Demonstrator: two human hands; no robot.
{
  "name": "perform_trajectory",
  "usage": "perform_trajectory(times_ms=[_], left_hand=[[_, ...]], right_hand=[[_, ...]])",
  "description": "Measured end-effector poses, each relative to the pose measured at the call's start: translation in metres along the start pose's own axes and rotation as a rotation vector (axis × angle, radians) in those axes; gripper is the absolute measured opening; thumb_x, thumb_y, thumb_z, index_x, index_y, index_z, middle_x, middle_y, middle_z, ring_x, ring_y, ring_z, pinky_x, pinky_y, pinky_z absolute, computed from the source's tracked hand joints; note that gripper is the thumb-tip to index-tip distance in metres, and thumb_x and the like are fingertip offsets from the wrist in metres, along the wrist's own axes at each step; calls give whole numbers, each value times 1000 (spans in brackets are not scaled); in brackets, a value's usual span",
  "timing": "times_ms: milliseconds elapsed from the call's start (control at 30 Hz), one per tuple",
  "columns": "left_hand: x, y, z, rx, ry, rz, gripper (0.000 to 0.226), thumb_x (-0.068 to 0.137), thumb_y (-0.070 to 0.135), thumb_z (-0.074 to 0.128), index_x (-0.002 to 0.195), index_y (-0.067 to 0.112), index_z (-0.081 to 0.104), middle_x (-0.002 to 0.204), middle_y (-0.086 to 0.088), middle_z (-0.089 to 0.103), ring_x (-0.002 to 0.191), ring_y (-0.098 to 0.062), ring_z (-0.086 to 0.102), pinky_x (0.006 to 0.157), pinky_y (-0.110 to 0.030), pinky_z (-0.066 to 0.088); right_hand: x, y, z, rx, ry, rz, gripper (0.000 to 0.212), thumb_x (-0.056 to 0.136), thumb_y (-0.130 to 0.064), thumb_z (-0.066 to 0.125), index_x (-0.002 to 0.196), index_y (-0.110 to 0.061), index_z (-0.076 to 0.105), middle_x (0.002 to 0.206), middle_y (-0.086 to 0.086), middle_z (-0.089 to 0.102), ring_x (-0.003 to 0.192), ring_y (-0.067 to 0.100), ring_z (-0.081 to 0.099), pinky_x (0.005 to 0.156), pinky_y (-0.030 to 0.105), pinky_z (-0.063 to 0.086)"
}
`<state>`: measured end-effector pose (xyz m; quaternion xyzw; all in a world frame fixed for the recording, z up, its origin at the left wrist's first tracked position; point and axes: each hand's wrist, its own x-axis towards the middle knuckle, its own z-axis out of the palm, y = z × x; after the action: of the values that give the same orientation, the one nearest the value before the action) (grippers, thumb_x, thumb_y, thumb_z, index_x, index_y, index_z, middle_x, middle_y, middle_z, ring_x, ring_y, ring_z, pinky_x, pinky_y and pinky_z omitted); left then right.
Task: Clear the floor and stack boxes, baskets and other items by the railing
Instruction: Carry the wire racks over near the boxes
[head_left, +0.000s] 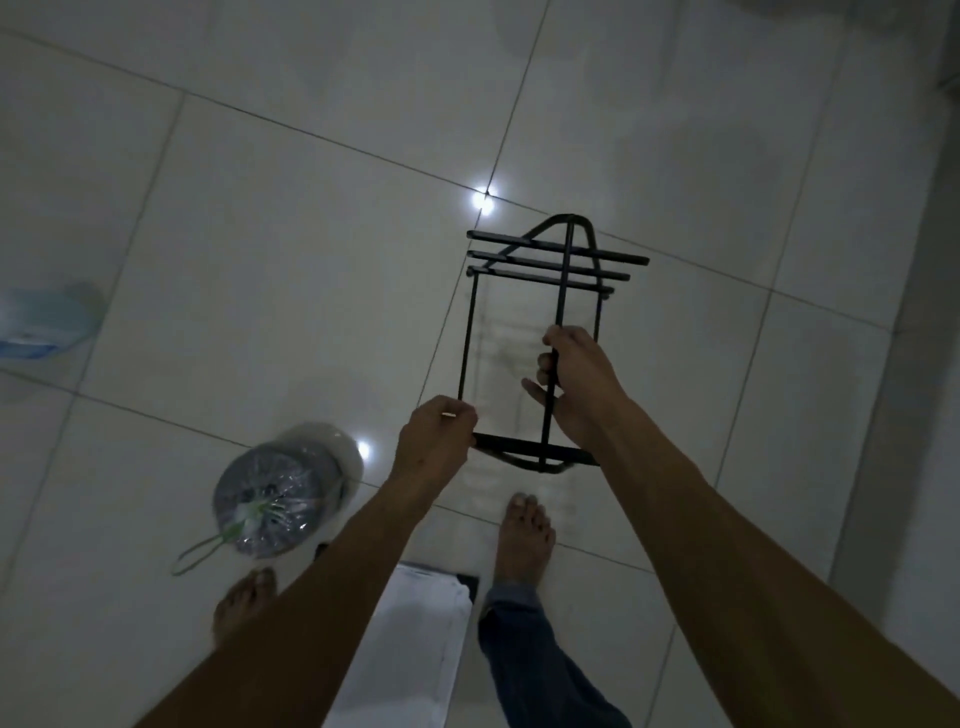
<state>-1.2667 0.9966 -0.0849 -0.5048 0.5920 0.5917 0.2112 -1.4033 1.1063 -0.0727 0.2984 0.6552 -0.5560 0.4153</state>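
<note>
You had the black wire rack (540, 332) up off the tiled floor (260, 234), its long axis running away from you. Your left hand (436, 436) gripped the near-left corner; your right hand (576, 384) clasped 1 long bar, slightly farther out. No railing showed.

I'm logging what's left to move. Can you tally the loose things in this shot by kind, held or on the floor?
Black metal rack, held in the left hand and right hand: 1
Plastic-wrapped round bundle with green string, on the tiles: 1
Blurred blue and white object at the left edge, kind unclear: 1
Total: 3
</note>
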Motion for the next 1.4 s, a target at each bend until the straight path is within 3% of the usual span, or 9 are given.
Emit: perform_trajectory(times_ms=[133,367,567,800,1000,1233,1400], left_hand=[[-30,14,-41,-12,34,5,10,93,21,61,95,17,70,90,-10,73,88,-30,73,84,-48,60],[-144,69,-132,-161,-28,127,10,97,17,61,93,16,70,93,-12,72,80,-21,68,71,-32,55],[-272,98,-232,-222,-7,299,17,100,24,57,107,18,72,101,-5,74,93,-19,72,81,-31,58],[-392,94,-392,-308,82,399,25,102,33,53,117,25,71,107,1,74,97,-16,72,86,-29,59],[-483,53,-529,-325,124,482,28,100,37,56,118,21,70,111,1,72,97,-12,71,86,-29,58],[-566,-31,-658,-411,170,463,32,98,42,58,116,17,69,103,-5,75,89,-13,74,81,-30,61],[-610,-89,-740,-667,238,489,31,100,29,58,114,2,68,92,-13,75,84,-24,74,88,-42,60]], right_hand=[[-53,-23,20,-31,-16,-94,19,106,-24,44,91,-17,55,67,1,45,57,14,41,70,32,53],[-202,-67,73,-156,-59,-262,18,103,-24,48,90,-17,58,64,-2,46,57,12,40,58,27,42],[-348,-95,137,-268,-160,-472,14,102,-20,50,97,-12,61,62,-4,48,54,9,42,48,22,38],[-505,-75,267,-416,-384,-582,22,104,-13,45,115,-10,64,84,8,65,75,14,64,69,28,57],[-610,-39,383,-532,-461,-606,23,103,-14,46,112,-10,66,99,13,73,89,22,71,81,37,60],[-716,31,525,-710,-609,-716,15,94,-23,59,100,-18,72,96,0,77,99,17,70,93,40,55],[-780,87,619,-775,-791,-697,15,90,-28,71,96,-15,75,94,-1,76,95,13,67,78,26,47]])
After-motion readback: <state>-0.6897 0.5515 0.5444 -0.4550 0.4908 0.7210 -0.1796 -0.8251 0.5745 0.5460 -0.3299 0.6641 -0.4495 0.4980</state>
